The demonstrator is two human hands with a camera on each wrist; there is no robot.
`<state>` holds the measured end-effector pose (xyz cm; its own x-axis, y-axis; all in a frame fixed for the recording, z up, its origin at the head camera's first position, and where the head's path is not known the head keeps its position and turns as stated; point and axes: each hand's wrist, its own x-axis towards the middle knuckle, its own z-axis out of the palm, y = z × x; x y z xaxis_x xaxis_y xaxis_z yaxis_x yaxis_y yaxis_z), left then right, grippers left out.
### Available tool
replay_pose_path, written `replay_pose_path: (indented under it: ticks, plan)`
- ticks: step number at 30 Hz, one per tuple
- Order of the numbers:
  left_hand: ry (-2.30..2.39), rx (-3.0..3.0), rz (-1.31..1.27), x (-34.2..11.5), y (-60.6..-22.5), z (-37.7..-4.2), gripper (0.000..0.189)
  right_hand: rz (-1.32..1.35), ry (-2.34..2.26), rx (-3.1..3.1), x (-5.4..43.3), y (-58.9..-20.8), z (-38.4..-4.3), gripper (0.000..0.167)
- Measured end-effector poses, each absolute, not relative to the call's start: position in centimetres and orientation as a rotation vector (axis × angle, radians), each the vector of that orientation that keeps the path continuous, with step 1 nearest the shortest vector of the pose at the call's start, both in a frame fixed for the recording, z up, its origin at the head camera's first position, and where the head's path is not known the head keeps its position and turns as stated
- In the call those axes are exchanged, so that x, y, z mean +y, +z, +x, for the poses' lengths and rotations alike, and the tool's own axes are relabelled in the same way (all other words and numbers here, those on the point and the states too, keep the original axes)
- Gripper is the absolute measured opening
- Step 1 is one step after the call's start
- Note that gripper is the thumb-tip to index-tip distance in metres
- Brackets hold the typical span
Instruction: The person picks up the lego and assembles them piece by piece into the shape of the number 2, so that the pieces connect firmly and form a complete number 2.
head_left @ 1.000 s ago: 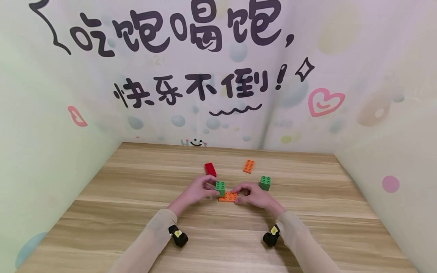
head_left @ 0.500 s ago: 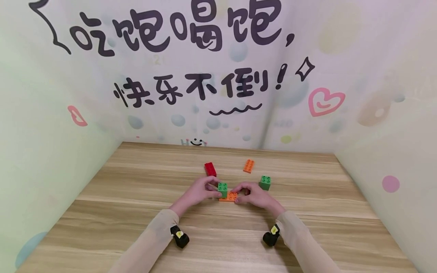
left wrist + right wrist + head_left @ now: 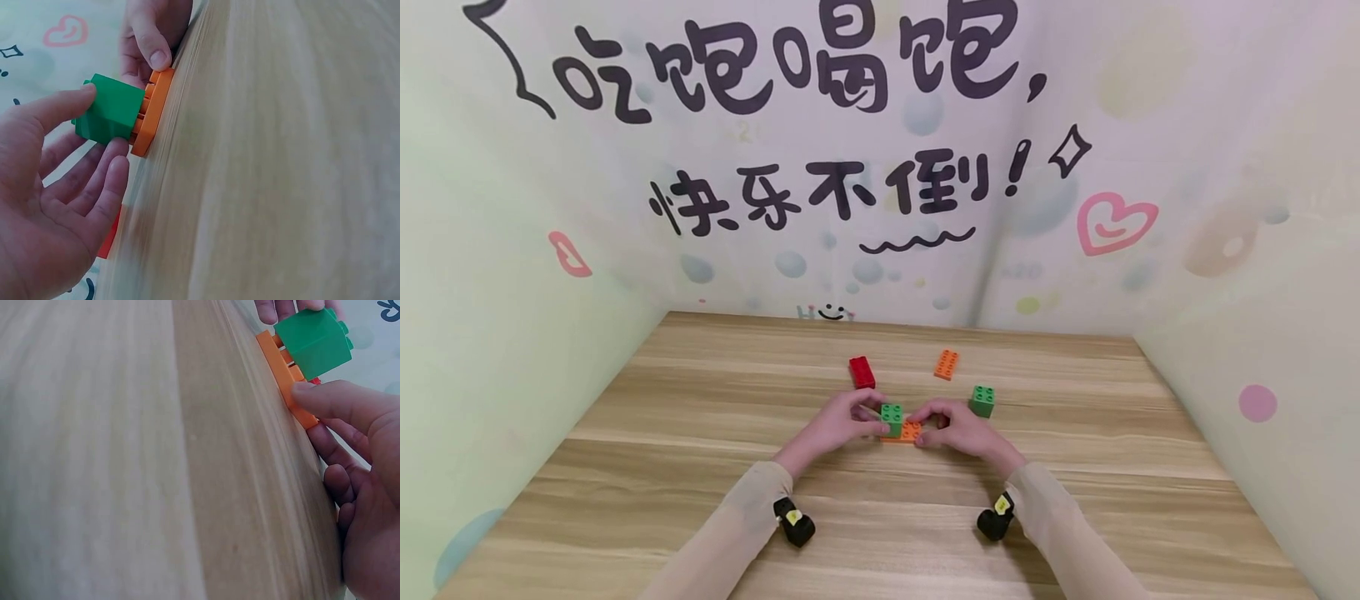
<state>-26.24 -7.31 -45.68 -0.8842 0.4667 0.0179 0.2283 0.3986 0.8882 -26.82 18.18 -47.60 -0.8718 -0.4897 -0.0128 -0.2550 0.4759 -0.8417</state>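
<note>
Brick above woodgrain table; lettered wall

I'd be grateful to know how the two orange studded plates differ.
The near orange plate runs crosswise; the far orange plate runs roughly front to back. The right hand pinches the near plate, while no hand touches the far one. A green block is over the near plate's left end; the far plate's studs are uncovered. Both are thin and studded.
</note>
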Motion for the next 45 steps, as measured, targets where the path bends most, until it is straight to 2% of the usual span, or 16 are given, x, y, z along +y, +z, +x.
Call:
replay_pose_path:
  ticks: [8, 25, 45]
  plan:
    - [1.496, 2.389, 0.685, -7.6, -45.32, -25.97, 0.036, -0.634, -1.327, 2.466, 18.14, -47.57, -27.01, 0.03]
    - [1.564, 2.329, 0.662, -7.62, -45.57, -26.13, 0.029, -0.647, -1.312, 2.477, 18.06, -47.29, -26.74, 0.028]
    - [1.57, 2.286, 0.648, -7.94, -45.88, -26.31, 0.029, -0.644, -1.309, 2.489, 17.95, -47.46, -26.88, 0.028]
